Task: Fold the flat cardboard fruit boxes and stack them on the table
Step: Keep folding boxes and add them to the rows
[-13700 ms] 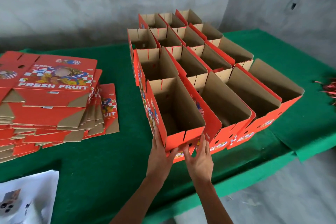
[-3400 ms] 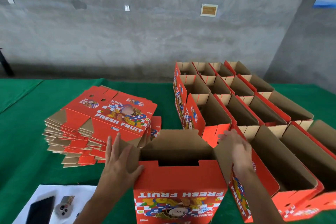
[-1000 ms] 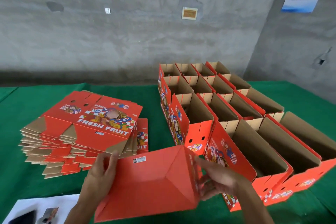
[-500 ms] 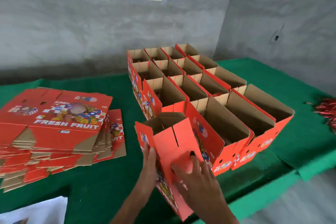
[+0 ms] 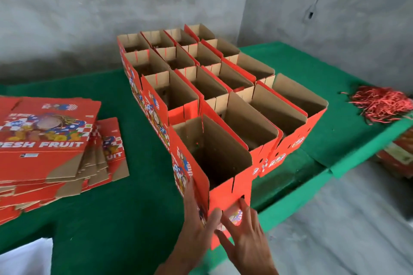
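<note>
Half a second ago the newest box was tilted over in the hands with its red underside showing; now it stands upright, mouth open, at the near left corner of the block of folded boxes. Its right wall touches the neighbouring box in the front row and its far wall meets the box behind, so it reads as the start of a new front row. In my judgement this box is folded and all but placed; only a last nudge to square it with the block seems left.

The left hand lies flat along the new box's left side, fingers straight and pressed to the printed panel. The right hand has its fingers spread over the near end panel, fingertips pressing just under the small handle hole. Neither hand pinches or wraps the cardboard.

To the left of the block, well apart from it, the stack of flat boxes is thick, so many remain to fold.

The block stands on a table covered in green cloth. To the right of the block lies a heap of red string. Behind the block rises a bare grey concrete wall, and the floor near the block is grey too.
</note>
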`<state>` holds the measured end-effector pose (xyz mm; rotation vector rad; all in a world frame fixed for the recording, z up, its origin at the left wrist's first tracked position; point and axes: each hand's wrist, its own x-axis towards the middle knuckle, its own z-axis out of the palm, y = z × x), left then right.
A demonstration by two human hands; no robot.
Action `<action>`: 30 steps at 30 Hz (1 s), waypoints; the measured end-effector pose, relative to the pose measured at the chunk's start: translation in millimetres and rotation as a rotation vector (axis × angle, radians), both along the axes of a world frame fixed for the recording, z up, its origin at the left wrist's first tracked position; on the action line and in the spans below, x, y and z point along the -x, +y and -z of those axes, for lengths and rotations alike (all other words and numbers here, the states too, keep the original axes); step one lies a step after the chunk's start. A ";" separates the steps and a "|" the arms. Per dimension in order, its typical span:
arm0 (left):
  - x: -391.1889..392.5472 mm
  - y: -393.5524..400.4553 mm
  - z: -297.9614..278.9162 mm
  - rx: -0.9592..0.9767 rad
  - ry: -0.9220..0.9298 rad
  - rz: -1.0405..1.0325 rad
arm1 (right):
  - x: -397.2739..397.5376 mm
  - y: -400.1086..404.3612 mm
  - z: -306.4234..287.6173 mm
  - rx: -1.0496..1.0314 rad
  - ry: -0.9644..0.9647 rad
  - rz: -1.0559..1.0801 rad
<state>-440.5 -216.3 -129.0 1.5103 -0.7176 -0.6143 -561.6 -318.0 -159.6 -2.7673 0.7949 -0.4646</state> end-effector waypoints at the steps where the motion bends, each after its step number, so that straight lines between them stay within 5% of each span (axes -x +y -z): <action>1: -6.1 -4.0 3.5 -0.001 -0.006 -0.017 | -6.4 -3.6 2.8 0.002 0.001 -0.004; 7: -45.2 -29.0 34.7 -0.091 -0.203 -0.111 | -44.5 -25.8 34.1 -0.048 0.024 -0.076; 12: -76.3 -48.7 44.5 -0.175 -0.256 -0.044 | -71.7 -45.3 40.2 -0.298 -0.033 -0.138; 19: -78.4 -63.3 47.6 -0.200 -0.229 -0.043 | -80.1 -60.2 29.6 -0.340 -0.102 0.023; 24: -110.4 -31.1 46.4 -0.258 -0.209 -0.046 | -105.7 -29.7 0.1 -0.421 -0.254 -0.004; 30: -181.1 55.6 28.3 -0.393 -0.374 -0.349 | -217.6 26.4 -12.1 -0.623 -0.301 -0.181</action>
